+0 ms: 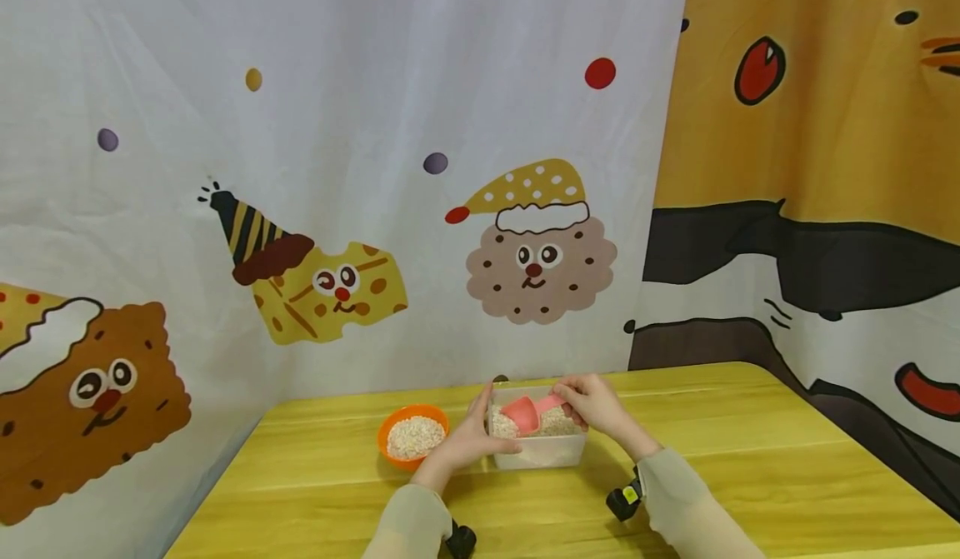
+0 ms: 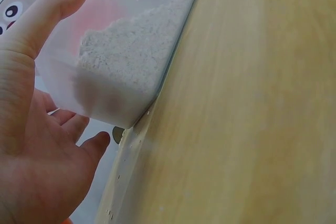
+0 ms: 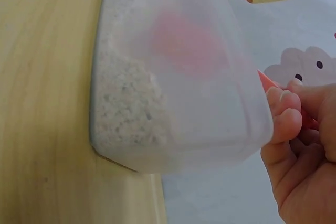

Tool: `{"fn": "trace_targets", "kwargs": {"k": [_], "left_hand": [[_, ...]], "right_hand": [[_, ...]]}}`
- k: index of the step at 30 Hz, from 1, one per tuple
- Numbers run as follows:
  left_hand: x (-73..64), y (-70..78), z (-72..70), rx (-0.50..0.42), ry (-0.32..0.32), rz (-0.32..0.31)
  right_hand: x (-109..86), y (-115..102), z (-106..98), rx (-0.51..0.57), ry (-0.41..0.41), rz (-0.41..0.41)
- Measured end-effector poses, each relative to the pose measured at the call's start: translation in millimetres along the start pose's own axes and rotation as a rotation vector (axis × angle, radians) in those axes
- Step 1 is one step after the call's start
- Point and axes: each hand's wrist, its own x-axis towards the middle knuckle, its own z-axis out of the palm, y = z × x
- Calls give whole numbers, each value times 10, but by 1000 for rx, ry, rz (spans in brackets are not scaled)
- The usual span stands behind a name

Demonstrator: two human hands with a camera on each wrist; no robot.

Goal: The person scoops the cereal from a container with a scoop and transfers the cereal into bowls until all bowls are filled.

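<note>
A white translucent box (image 1: pixel 538 454) on the table holds pale flakes that look like oats (image 1: pixel 561 422). My right hand (image 1: pixel 595 401) pinches the handle of a pink scoop (image 1: pixel 522 415), whose bowl is inside the box at its left half. Through the box wall in the right wrist view, the pink bowl shows blurred above the flakes. My left hand (image 1: pixel 471 436) rests against the left end of the box, thumb along the near wall and the other fingers spread along the left side. Just left of that hand is an orange bowl (image 1: pixel 411 411) of similar flakes.
The yellow wood-grain table (image 1: pixel 315 476) ends at a cloth backdrop (image 1: pixel 337 126) printed with cartoon figures. Black wrist cameras sit by both sleeves, one near the right forearm (image 1: pixel 624 501).
</note>
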Motion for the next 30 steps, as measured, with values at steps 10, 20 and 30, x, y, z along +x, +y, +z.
{"fn": "trace_targets", "kwargs": {"k": [10,20,30], "left_hand": [[10,-5,-2,-37,-9,25],[-11,6,1,-27,-10,24],[-19,27,-2,-26,-3,13]], "right_hand": [[1,3,-132,26,-124,-8],[-21,37,-222,162,-145,168],[-25,-27,-99,222,-93,223]]}}
